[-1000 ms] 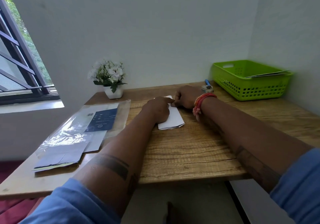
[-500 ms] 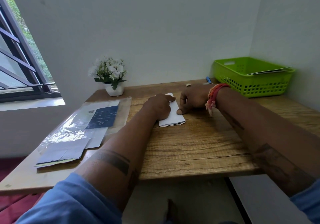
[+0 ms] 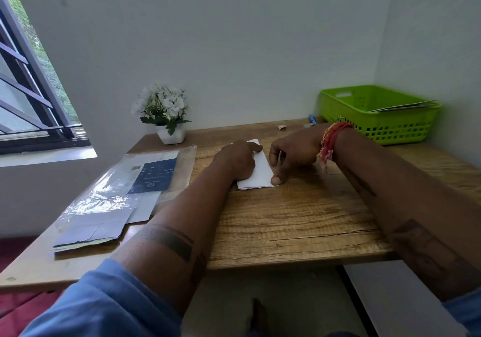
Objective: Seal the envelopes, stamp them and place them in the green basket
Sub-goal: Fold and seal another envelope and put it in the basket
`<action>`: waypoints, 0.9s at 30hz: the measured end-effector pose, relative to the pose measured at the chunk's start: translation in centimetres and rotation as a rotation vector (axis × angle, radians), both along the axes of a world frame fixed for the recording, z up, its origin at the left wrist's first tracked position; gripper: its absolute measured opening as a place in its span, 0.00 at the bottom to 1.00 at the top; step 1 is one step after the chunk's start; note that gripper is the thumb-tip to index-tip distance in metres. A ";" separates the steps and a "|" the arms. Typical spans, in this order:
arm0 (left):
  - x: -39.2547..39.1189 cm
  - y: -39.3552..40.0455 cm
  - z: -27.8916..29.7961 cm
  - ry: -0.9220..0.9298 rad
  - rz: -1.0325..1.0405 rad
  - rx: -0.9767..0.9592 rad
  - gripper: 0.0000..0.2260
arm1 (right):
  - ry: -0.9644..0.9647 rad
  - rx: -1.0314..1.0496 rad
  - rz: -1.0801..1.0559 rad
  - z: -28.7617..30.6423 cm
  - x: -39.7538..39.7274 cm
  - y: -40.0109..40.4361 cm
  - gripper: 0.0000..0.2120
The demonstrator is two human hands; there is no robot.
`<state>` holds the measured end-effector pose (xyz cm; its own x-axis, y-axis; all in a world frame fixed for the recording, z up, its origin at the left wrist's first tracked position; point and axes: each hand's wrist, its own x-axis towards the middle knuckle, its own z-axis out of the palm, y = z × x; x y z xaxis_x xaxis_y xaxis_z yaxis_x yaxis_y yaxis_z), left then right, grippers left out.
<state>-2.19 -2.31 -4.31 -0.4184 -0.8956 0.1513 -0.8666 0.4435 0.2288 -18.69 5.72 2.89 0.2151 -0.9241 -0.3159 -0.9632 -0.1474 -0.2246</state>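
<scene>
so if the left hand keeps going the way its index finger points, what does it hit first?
Likely the right hand, close across the envelope from the left hand; depth is unclear.

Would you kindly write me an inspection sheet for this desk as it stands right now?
Surface: wooden table, grain visible.
Job's things: white envelope flat on the table; green basket at the far right corner, with paper items lying across its rim.
Clutter: plastic sleeve with papers at left; small blue item and small pale object near the basket.
Hands: left hand rests on the envelope; right hand has its thumb pressing the envelope's near corner.
Cables: nothing seen.
Surroundings: potted white flowers, window at left, plain walls.
</scene>
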 end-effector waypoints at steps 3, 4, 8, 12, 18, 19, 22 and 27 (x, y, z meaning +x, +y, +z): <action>0.0 0.0 0.1 0.002 -0.004 0.002 0.21 | 0.009 0.045 0.014 0.2 -0.1 0.1 0.29; 0.0 0.1 0.1 0.000 -0.008 0.000 0.21 | -0.011 0.030 0.018 0.2 -0.3 0.3 0.31; -0.1 0.3 0.1 0.002 0.015 0.008 0.21 | -0.293 -0.244 -0.057 -1.6 -1.4 -0.1 0.14; -0.1 0.5 0.2 -0.003 0.046 0.010 0.19 | -0.261 -0.325 -0.026 -2.6 -0.7 -0.1 0.18; -0.1 0.7 0.4 -0.046 0.033 -0.004 0.18 | -0.042 -0.406 -0.048 -3.6 1.1 -1.1 0.22; -0.1 0.8 0.5 -0.044 0.032 -0.005 0.18 | -0.006 -0.420 -0.045 -3.6 1.3 -1.3 0.22; -0.2 0.8 0.5 -0.041 0.027 -0.010 0.19 | 0.110 -0.452 -0.026 -3.8 1.6 -2.0 0.22; -0.2 1.0 0.6 -0.052 0.028 -0.008 0.20 | 0.186 -0.442 -0.029 -4.2 1.7 -3.7 0.23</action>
<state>-2.43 -1.34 -3.70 -0.4008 -0.9058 0.1375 -0.8893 0.4207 0.1795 -16.97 1.99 -1.27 0.1643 -0.9833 0.0782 -0.9863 -0.1624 0.0302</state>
